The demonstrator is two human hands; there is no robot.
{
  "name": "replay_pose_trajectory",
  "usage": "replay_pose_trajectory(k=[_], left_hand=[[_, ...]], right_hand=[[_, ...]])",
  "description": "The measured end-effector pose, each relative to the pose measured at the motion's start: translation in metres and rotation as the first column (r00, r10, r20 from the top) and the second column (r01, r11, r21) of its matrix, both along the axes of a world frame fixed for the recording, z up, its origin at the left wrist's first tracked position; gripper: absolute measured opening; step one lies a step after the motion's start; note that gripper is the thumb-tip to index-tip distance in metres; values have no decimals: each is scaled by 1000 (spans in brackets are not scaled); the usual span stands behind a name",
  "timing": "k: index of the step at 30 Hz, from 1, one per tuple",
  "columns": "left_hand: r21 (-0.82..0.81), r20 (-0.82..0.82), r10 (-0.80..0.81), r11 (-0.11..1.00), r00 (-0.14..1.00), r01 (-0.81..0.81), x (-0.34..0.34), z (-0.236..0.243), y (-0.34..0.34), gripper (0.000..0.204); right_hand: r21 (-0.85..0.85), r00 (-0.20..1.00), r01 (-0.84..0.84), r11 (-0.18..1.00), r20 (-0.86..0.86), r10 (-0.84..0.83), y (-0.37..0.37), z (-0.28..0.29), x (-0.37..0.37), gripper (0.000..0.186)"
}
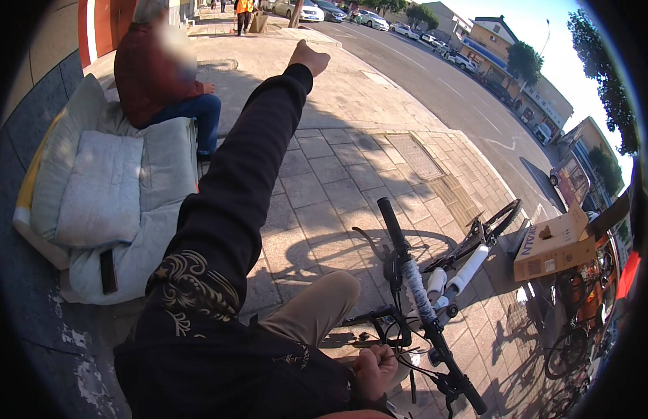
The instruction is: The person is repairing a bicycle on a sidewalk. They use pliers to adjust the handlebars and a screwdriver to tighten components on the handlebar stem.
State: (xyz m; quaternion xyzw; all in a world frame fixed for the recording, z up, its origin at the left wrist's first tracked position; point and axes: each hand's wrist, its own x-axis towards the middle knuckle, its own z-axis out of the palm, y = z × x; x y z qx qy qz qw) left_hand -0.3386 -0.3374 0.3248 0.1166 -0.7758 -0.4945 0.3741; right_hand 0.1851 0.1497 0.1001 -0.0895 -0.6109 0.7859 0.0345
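Observation:
My left arm, in a black sleeve with gold scrollwork, stretches far forward over the pavement. At its end my left hand (311, 59) is closed, held up in the air with nothing visible in it. Low in front of my body, my right hand (375, 370) is curled into a fist beside the black cables of a bicycle. What its fingers hold, if anything, is hidden. The bicycle's handlebar (442, 349) runs across to my right, with black grips and clear wrapping around its middle. White padding (470, 269) covers parts of the frame, and a wheel (504, 218) shows beyond.
On the left stands a pale cushioned sofa (166, 164) with a dark flat rectangular object (108, 271) on it. A person in a dark red top (146, 73) sits at its far end. To the right are an open cardboard box (556, 246) and several bicycles. Cars line the road beyond.

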Motion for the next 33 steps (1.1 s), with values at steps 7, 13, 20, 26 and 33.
replay_pose_trajectory(k=[7,13,20,26,33], left_hand=[[25,-10,-3,1000,1000,3,-4,-2,-7,98],[405,-268,-439,756,858,514,90,37,106,88],[-135,-95,-928,371,361,919,287,-54,230,34],[-281,-28,-980,197,197,939,370,-149,300,31],[-42,139,-966,213,216,976,403,-195,324,36]], right_hand=[[-14,999,-19,1000,33,20,2,-5,-1,39],[-54,998,1,999,58,3,2,-5,-6,30],[-114,996,35,993,83,-25,1,-10,-15,25],[-69,998,-45,997,40,48,6,-14,-15,27],[-20,994,80,997,73,-78,-1,15,-11,36]])
